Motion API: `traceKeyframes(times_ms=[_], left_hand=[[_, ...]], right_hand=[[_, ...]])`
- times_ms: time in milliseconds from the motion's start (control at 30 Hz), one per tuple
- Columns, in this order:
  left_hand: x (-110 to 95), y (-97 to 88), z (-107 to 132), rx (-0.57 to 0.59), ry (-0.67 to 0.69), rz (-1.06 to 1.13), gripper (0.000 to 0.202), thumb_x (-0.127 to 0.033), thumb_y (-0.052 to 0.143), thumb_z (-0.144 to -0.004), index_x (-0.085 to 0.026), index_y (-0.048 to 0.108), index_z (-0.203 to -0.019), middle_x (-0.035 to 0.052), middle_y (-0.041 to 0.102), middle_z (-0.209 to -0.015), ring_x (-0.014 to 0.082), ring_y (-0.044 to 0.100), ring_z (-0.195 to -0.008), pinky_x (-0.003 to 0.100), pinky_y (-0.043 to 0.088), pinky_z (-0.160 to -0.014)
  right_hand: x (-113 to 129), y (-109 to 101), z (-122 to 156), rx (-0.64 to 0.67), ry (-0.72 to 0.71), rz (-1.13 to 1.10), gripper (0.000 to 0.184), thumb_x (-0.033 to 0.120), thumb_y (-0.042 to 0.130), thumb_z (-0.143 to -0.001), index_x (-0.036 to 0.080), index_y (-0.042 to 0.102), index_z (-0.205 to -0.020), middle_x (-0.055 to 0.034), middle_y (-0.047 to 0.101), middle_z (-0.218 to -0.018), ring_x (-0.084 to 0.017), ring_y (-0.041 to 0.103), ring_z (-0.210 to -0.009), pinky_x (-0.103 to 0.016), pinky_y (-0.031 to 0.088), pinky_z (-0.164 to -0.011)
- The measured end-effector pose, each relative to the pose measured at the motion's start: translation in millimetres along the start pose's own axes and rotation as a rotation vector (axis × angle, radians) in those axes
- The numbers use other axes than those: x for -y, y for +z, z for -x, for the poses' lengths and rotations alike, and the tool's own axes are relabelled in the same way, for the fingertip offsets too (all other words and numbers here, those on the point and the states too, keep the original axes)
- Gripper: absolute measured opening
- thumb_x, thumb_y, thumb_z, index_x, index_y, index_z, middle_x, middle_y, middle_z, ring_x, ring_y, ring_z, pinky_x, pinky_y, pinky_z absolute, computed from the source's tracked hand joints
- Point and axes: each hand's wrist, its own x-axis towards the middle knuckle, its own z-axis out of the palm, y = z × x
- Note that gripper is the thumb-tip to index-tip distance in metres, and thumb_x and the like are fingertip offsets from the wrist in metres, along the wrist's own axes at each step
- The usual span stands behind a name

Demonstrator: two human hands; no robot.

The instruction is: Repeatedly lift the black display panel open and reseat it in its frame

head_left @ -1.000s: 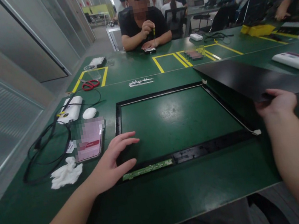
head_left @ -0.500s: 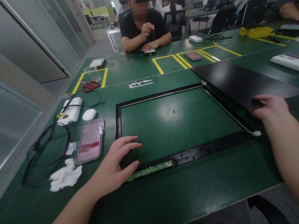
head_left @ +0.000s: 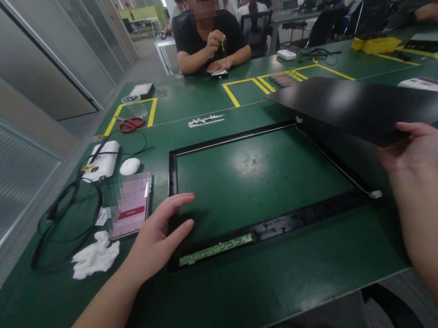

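Note:
A black rectangular frame (head_left: 235, 138) lies flat on the green table (head_left: 244, 288), with a thin green circuit strip (head_left: 215, 249) along its near edge. My left hand (head_left: 158, 237) lies open, fingers stretched out, on the frame's near left corner. My right hand (head_left: 412, 150) grips the near edge of a thin black panel (head_left: 360, 104) and holds it lifted off the table, to the right of the frame.
Left of the frame lie a phone (head_left: 130, 206), a crumpled white tissue (head_left: 94, 255), a black cable loop (head_left: 60, 218), a white mouse (head_left: 130, 166) and red scissors (head_left: 132, 124). A person in black (head_left: 208, 34) sits across the table. More people sit further back.
My right hand has raised the black panel off the table and tilted it. My left hand has slid slightly left on the frame corner.

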Motion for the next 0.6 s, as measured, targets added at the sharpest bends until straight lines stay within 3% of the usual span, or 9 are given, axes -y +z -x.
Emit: traceKeyframes(times_ms=[167, 267, 333, 400, 467, 600], left_hand=[[-12.7, -0.4, -5.4, -0.241, -0.274, 0.561, 0.047, -0.037, 0.09, -0.076, -0.024, 0.081, -0.121, 0.0135, 0.079, -0.136, 0.0358, 0.072, -0.131, 0.052, 0.052, -0.121], [-24.0, -2.0, -9.4, -0.333, -0.354, 0.834, 0.045, -0.036, 0.078, -0.08, -0.019, 0.077, -0.122, 0.0192, 0.079, -0.136, 0.0347, 0.074, -0.131, 0.044, 0.061, -0.112], [-29.6, -3.4, -11.9, -0.366, -0.373, 0.93, 0.047, -0.034, 0.072, -0.083, -0.016, 0.074, -0.126, 0.0236, 0.078, -0.136, 0.0347, 0.074, -0.132, 0.039, 0.064, -0.105], [-32.4, -5.8, -13.5, -0.367, -0.386, 0.992, 0.048, -0.031, 0.069, -0.087, -0.014, 0.069, -0.132, 0.0262, 0.077, -0.135, 0.0352, 0.074, -0.132, 0.038, 0.066, -0.102], [-33.0, -9.3, -13.4, -0.33, -0.382, 1.056, 0.05, -0.027, 0.065, -0.09, -0.013, 0.066, -0.138, 0.0251, 0.08, -0.129, 0.0348, 0.078, -0.125, 0.04, 0.068, -0.1], [-33.9, -16.6, -7.1, -0.176, -0.304, 1.15, 0.059, -0.024, 0.063, -0.09, -0.01, 0.062, -0.147, 0.0169, 0.087, -0.108, 0.0285, 0.086, -0.085, 0.035, 0.072, -0.073]], right_hand=[[8.1, -1.4, 14.1, 0.091, -0.017, -0.071, 0.023, 0.012, 0.057, -0.052, 0.023, 0.055, -0.072, -0.0044, 0.074, -0.095, -0.025, 0.073, -0.101, -0.046, 0.062, -0.09], [9.4, -0.1, 23.9, 0.191, 0.01, -0.047, 0.02, 0.016, 0.06, -0.054, 0.024, 0.059, -0.071, -0.0054, 0.078, -0.102, -0.028, 0.073, -0.109, -0.05, 0.061, -0.095], [9.1, 2.4, 31.9, 0.261, 0.021, -0.081, 0.029, 0.02, 0.059, -0.054, 0.025, 0.069, -0.08, -0.006, 0.079, -0.106, -0.032, 0.074, -0.111, -0.057, 0.061, -0.098], [9.0, 3.2, 38.6, 0.298, 0.054, -0.1, 0.039, 0.022, 0.06, -0.054, 0.026, 0.075, -0.089, -0.0065, 0.08, -0.105, -0.035, 0.076, -0.107, -0.063, 0.061, -0.099], [9.9, 0.4, 41.7, 0.313, 0.089, -0.031, 0.034, 0.022, 0.063, -0.057, 0.026, 0.076, -0.088, -0.0061, 0.081, -0.099, -0.035, 0.078, -0.099, -0.065, 0.061, -0.099], [14.1, -8.3, 39.8, 0.252, 0.191, 0.27, 0.015, 0.024, 0.066, -0.058, 0.026, 0.069, -0.073, -0.0062, 0.076, -0.076, -0.036, 0.079, -0.09, -0.064, 0.063, -0.094]])
